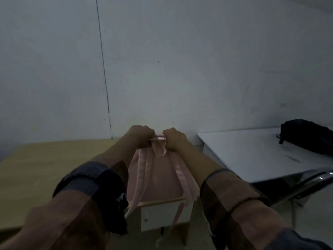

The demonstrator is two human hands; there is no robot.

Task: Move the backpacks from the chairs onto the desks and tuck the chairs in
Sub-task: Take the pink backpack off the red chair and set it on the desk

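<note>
A pink backpack (158, 179) lies on the wooden desk (45, 170), its shoulder straps facing me and hanging over the desk's front edge. My left hand (141, 135) and my right hand (173, 138) both grip the pink top handle, fists side by side at the far end of the bag. A black backpack (308, 135) rests on the white desk (252, 156) at the right. A chair with a chrome frame (317, 179) stands at that white desk's front edge.
A pale wall rises straight behind both desks, with a thin cable (103, 69) running down it. A white drawer unit (162, 215) sits under the wooden desk. A narrow gap separates the two desks.
</note>
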